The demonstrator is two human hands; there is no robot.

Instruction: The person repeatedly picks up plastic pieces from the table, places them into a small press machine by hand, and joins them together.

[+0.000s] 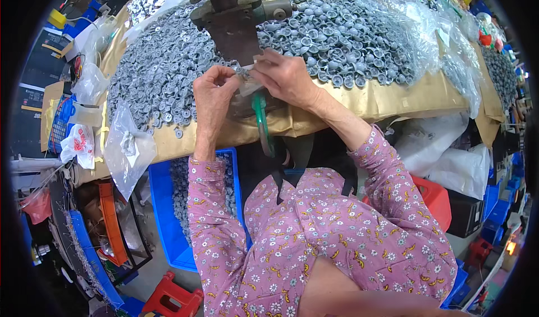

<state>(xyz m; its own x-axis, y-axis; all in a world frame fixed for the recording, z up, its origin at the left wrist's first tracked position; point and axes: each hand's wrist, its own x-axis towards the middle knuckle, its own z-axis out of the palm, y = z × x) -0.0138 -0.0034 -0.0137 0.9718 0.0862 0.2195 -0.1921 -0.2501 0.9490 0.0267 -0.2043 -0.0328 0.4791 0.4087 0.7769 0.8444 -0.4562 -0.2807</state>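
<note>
My left hand point(213, 89) is closed in a pinch at the base of a dark metal press point(233, 36). A tiny piece at its fingertips is too small to name. My right hand point(292, 81) is just to the right, thumb and fingers pinched together; what lies in them is hidden. A pale, whitish piece point(251, 85) sits between the two hands, under the press head. Small grey disc-like parts point(163, 64) are heaped left of the press, and grey cup-shaped parts point(348, 42) to its right.
A green curved handle or tube point(261, 117) hangs below the work spot. The bench has a golden-brown cover point(387, 98). A blue bin point(163, 216) with grey parts stands below my left arm. Clear plastic bags point(129, 148) lie at the left edge; a red stool point(171, 297) stands on the floor.
</note>
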